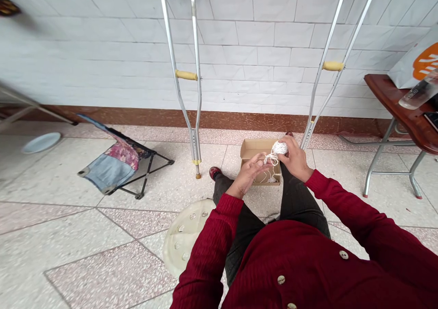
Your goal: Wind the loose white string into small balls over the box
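Note:
Above an open cardboard box (251,147) on the floor, my right hand (297,159) grips a small ball of white yarn (281,148) between thumb and fingers. My left hand (250,173) is to its left, its fingers at loose loops of white strand (272,158) that hang beside the ball; the fingertips seem closed on these strands. Inside the box lie a few more thin white strands and a small white clump (272,179).
Two metal crutches (194,138) (313,95) lean on the tiled wall. A folding stool (118,163) stands left, near a white plate (41,142). Close to my left leg is a pale round stool top (185,236). On the right, a brown stool (393,99) bears a bag and bottle.

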### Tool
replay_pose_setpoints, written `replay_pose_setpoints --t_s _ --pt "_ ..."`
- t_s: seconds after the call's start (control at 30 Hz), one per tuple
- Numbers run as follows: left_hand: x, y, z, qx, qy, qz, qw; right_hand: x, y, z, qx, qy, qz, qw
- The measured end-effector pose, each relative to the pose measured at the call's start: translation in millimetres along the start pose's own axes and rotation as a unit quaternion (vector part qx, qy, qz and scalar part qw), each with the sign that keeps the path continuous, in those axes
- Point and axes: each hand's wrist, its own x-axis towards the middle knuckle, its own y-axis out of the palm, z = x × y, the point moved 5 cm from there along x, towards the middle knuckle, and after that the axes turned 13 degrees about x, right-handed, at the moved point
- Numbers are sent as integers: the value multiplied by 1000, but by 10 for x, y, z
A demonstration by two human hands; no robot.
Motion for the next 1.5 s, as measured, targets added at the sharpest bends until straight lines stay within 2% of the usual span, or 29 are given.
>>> replay_pose_setpoints --t_s 0.13,0.27,0.43,0.73,0.87,1.03,1.17,1.27,1.4,1.5 --pt "46 70 82 16 -2 -51 999 36 -50 101 12 -16 -7 1000" --pt "123 149 73 21 31 -107 994 45 -47 163 19 -24 -13 999" --pt "154 93 -18 -11 62 -173 983 41 -53 154 24 -11 -29 999" --pt "243 113 -57 -6 79 -131 988 26 26 208 60 -14 -43 997" --pt "247 46 -163 -17 88 -139 986 3 51 187 56 -4 -36 998" --pt "56 -4 -280 43 70 -164 983 20 40 40 41 31 -57 997" --pt "-171 114 -218 29 38 -120 992 54 8 -36 9 41 -73 996" --pt "-270 157 -182 -22 47 -107 993 80 -7 -18 -14 24 -66 997" --pt "-235 37 -233 -95 82 -149 981 64 -4 40 -11 13 -65 998" --pt "-140 -144 -316 -109 107 -230 961 -54 51 113 4 14 -56 998"
